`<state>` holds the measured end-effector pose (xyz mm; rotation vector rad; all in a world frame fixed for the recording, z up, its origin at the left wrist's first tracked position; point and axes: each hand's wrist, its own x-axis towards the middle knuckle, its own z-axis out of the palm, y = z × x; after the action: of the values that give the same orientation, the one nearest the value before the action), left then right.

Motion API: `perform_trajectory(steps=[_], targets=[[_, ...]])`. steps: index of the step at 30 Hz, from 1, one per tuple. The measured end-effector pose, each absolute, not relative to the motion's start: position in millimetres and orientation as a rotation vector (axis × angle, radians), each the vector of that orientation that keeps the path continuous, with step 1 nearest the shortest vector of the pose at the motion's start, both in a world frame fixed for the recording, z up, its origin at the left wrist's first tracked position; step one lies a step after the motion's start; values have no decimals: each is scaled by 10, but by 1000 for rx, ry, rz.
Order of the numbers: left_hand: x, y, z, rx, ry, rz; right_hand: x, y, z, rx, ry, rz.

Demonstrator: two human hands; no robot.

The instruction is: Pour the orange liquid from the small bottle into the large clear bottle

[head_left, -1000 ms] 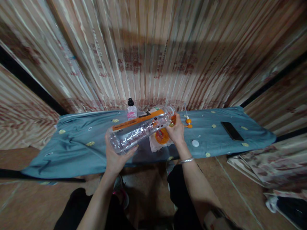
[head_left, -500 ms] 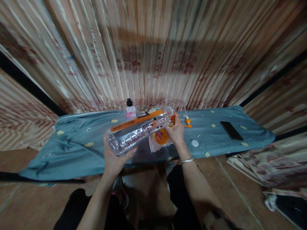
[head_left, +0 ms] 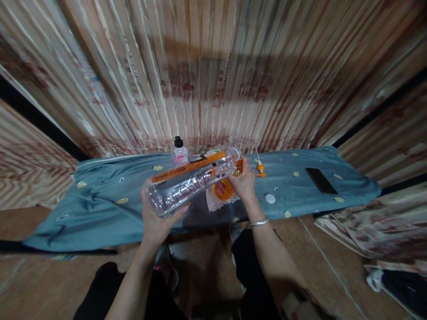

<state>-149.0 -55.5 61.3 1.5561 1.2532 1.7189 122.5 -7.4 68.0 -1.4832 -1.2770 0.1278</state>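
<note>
A large clear plastic bottle (head_left: 190, 184) with an orange label lies tilted in the air over the table, its mouth to the right and higher than its base. My left hand (head_left: 160, 222) is closed around the base end. My right hand (head_left: 243, 180) grips the neck of an orange bottle (head_left: 223, 190), right by the clear bottle's mouth; how far the fingers also touch the clear bottle is hidden. The orange bottle stands on a pale cloth (head_left: 213, 204), partly covered by the clear bottle. An orange pump head (head_left: 260, 168) with its tube lies to the right.
A blue-green patterned cloth (head_left: 100, 213) covers the narrow table. A small bottle with a black cap (head_left: 180, 153) stands at the back. Right of my hands lie a white round cap (head_left: 270, 198) and a black phone (head_left: 320, 181). A striped curtain (head_left: 213, 89) hangs behind.
The view has shifted very slightly. Both hands keep their hold, and the clear bottle stays tilted at nearly the same angle by the orange bottle's neck.
</note>
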Motion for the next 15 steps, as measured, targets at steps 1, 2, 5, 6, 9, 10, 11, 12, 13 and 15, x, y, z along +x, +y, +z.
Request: perform_trajectory(steps=[1,2,5,6,9,10,11,12,13,15], targets=[[-1492,-552,607,1550,1249,1717,1225,-73,679,-1483,-1279,123],[-1494,-550,602,1548,1247,1716,1225,-73,680,-1485,-1280,121],[-1493,-550,595,1550,1242,1702,1227,-74,686,-1498,-1274,137],[-1492,-552,594,1552,1240,1704,1228,-75,689,-1504,-1271,147],[-1492,-555,593,1568,1247,1724,1231,-74,694,-1511,-1266,164],[-1493,-555,592,1571,1254,1733,1232,-74,695,-1507,-1267,166],[-1493,-555,592,1570,1263,1735,1233,-73,695,-1502,-1268,166],[-1493,-555,592,1566,1270,1729,1233,-72,695,-1497,-1268,165],[-1492,-555,593,1557,1273,1721,1233,-72,695,-1493,-1268,167],[-1486,-559,600,1537,1263,1703,1232,-70,695,-1491,-1267,174]])
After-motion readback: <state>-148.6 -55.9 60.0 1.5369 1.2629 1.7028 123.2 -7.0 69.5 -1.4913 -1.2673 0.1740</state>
